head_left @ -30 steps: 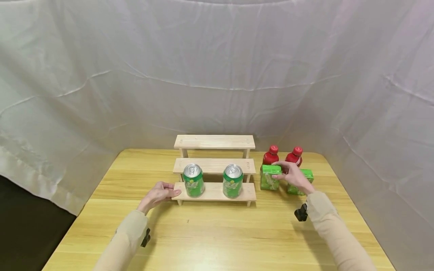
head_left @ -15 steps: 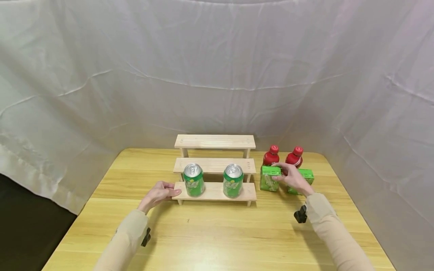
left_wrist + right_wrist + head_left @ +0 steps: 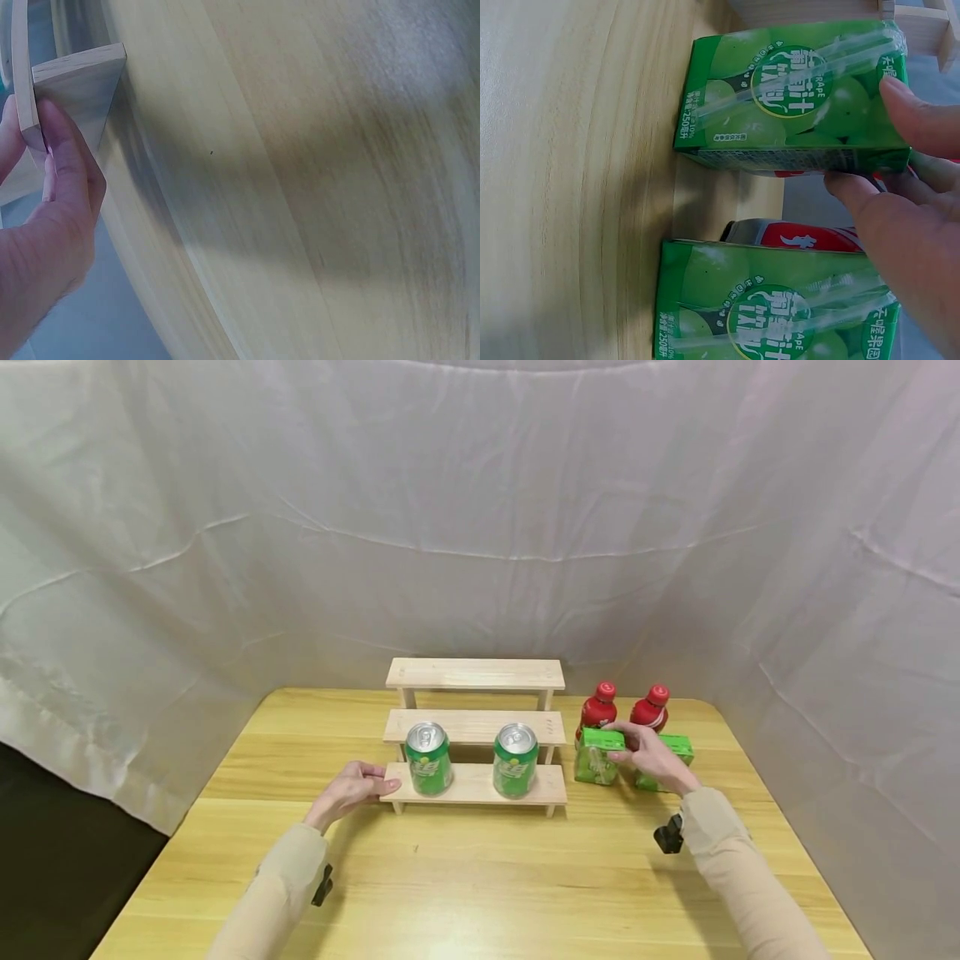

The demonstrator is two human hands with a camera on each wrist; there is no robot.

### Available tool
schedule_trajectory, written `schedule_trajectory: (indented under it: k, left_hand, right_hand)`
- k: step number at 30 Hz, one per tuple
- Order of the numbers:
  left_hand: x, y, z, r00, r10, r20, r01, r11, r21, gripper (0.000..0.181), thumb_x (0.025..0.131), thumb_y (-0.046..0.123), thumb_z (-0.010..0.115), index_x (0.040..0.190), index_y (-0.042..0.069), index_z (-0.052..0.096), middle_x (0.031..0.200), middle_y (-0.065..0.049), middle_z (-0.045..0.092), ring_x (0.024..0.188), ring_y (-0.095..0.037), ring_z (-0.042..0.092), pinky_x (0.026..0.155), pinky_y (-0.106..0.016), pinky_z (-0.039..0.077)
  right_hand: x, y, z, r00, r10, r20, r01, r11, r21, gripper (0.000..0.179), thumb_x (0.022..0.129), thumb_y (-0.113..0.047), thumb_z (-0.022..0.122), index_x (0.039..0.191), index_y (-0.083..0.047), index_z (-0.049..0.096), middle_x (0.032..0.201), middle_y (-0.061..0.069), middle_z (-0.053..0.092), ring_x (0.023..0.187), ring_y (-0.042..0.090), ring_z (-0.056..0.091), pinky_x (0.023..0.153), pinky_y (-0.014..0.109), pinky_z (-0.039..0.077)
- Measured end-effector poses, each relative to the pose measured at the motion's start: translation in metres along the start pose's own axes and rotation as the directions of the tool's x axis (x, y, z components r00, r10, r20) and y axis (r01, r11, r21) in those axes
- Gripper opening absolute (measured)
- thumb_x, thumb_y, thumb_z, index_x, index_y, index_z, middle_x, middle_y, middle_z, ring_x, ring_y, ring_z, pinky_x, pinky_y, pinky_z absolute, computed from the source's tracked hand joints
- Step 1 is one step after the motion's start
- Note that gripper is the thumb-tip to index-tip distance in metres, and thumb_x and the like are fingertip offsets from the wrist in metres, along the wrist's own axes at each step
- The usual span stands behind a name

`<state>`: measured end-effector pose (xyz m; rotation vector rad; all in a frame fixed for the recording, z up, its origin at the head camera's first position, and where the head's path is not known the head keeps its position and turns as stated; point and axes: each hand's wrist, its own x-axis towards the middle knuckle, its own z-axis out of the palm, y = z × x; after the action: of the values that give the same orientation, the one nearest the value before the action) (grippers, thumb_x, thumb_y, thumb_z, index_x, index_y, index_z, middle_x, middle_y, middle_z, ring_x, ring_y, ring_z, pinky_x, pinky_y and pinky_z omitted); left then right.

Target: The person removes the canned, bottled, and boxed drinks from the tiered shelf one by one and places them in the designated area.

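Observation:
My left hand (image 3: 354, 788) pinches the left end of the lowest board of a three-step wooden shelf (image 3: 474, 673), thumb above and fingers beneath, as the left wrist view also shows. Two green soda cans, a left can (image 3: 428, 760) and a right can (image 3: 515, 762), stand upright on that board. Over on the right, my right hand (image 3: 651, 757) grips the top of a green grape juice carton (image 3: 795, 94), thumb on its front and fingers behind. A second juice carton (image 3: 776, 304) stands beside it, partly hidden by the hand in the head view.
Two red-capped bottles, a left bottle (image 3: 598, 708) and a right bottle (image 3: 650, 710), stand behind the cartons. A light wooden table (image 3: 480, 877) carries everything. Grey cloth (image 3: 480, 527) hangs behind and along the sides.
The gripped carton and my right hand have shifted very slightly. My left hand, the shelf and the cans have stayed in place.

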<state>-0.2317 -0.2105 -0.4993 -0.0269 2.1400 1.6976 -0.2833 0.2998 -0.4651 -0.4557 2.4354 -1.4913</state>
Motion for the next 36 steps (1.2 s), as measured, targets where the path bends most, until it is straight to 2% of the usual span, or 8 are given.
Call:
schedule_trajectory:
  k: [9, 11, 14, 16, 18, 21, 29, 36]
  left_hand:
    - [-0.001, 0.001, 0.0, 1.0, -0.013, -0.012, 0.013, 1.0, 0.018, 0.05, 0.094, 0.008, 0.066, 0.128, -0.022, 0.045, 0.098, -0.01, 0.068, 0.083, -0.011, 0.066, 0.087, -0.035, 0.06]
    - [-0.001, 0.001, -0.001, 1.0, -0.011, -0.007, 0.011, 1.0, 0.016, 0.049, 0.095, 0.008, 0.066, 0.127, -0.023, 0.045, 0.097, -0.01, 0.068, 0.083, -0.011, 0.066, 0.087, -0.035, 0.06]
    - [0.0, 0.001, -0.001, 1.0, -0.003, 0.001, 0.003, 1.0, 0.012, 0.047, 0.095, 0.008, 0.066, 0.126, -0.022, 0.047, 0.096, -0.008, 0.069, 0.082, -0.011, 0.067, 0.087, -0.035, 0.06]
    - [0.0, 0.0, -0.001, 1.0, 0.0, 0.007, -0.001, 1.0, 0.013, 0.047, 0.095, 0.008, 0.065, 0.126, -0.022, 0.047, 0.095, -0.008, 0.069, 0.082, -0.01, 0.067, 0.088, -0.035, 0.06]
    - [0.0, 0.0, -0.001, 1.0, 0.001, 0.007, -0.001, 1.0, 0.011, 0.046, 0.095, 0.007, 0.065, 0.126, -0.023, 0.047, 0.096, -0.008, 0.069, 0.082, -0.011, 0.067, 0.088, -0.036, 0.06]
    - [0.0, 0.0, -0.001, 1.0, -0.009, -0.002, 0.009, 1.0, 0.015, 0.048, 0.094, 0.007, 0.066, 0.127, -0.023, 0.046, 0.097, -0.01, 0.069, 0.082, -0.011, 0.067, 0.088, -0.036, 0.06]
    - [-0.001, 0.001, 0.001, 1.0, -0.016, -0.014, 0.017, 1.0, 0.024, 0.049, 0.094, 0.007, 0.066, 0.127, -0.023, 0.045, 0.098, -0.011, 0.068, 0.083, -0.012, 0.066, 0.088, -0.035, 0.06]
    - [-0.002, 0.002, -0.001, 1.0, -0.007, -0.015, 0.007, 1.0, 0.007, 0.048, 0.094, 0.006, 0.066, 0.126, -0.023, 0.046, 0.097, -0.012, 0.07, 0.082, -0.012, 0.067, 0.087, -0.034, 0.06]
  right_hand:
    - [-0.001, -0.002, 0.0, 1.0, 0.019, -0.006, -0.019, 1.0, 0.004, 0.053, 0.095, 0.002, 0.06, 0.144, 0.009, 0.04, 0.137, 0.035, 0.051, 0.11, 0.013, 0.059, 0.086, 0.013, 0.051]
    - [-0.001, -0.003, 0.001, 1.0, 0.026, -0.017, -0.026, 1.0, -0.001, 0.054, 0.095, 0.003, 0.059, 0.144, 0.008, 0.04, 0.138, 0.035, 0.05, 0.114, 0.019, 0.059, 0.087, 0.015, 0.052]
    - [-0.002, -0.005, 0.002, 0.999, 0.029, -0.039, -0.03, 0.999, -0.015, 0.056, 0.095, 0.002, 0.06, 0.146, 0.007, 0.039, 0.145, 0.033, 0.045, 0.129, 0.036, 0.054, 0.104, 0.034, 0.052]
    - [-0.003, -0.005, 0.004, 0.998, 0.027, -0.059, -0.027, 1.0, -0.007, 0.058, 0.094, 0.001, 0.061, 0.147, 0.007, 0.038, 0.149, 0.033, 0.041, 0.14, 0.047, 0.042, 0.117, 0.051, 0.041]
    - [-0.004, -0.006, 0.005, 0.997, 0.013, -0.075, -0.012, 1.0, 0.005, 0.061, 0.094, -0.001, 0.063, 0.148, 0.007, 0.036, 0.152, 0.032, 0.037, 0.146, 0.051, 0.03, 0.122, 0.062, 0.026]
    - [-0.007, -0.009, 0.007, 0.993, -0.018, -0.113, 0.02, 1.0, 0.017, 0.064, 0.093, -0.003, 0.066, 0.148, 0.007, 0.036, 0.153, 0.032, 0.037, 0.148, 0.05, 0.027, 0.123, 0.064, 0.019]
    - [-0.017, -0.028, 0.027, 0.959, -0.107, -0.261, 0.091, 0.993, -0.071, 0.061, 0.091, -0.01, 0.073, 0.144, 0.002, 0.045, 0.144, 0.028, 0.049, 0.142, 0.044, 0.038, 0.122, 0.066, 0.022]
    - [-0.02, -0.042, 0.052, 0.932, -0.142, -0.333, 0.125, 0.99, -0.071, 0.062, 0.089, -0.016, 0.077, 0.143, -0.004, 0.048, 0.141, 0.025, 0.054, 0.14, 0.04, 0.042, 0.118, 0.066, 0.026]
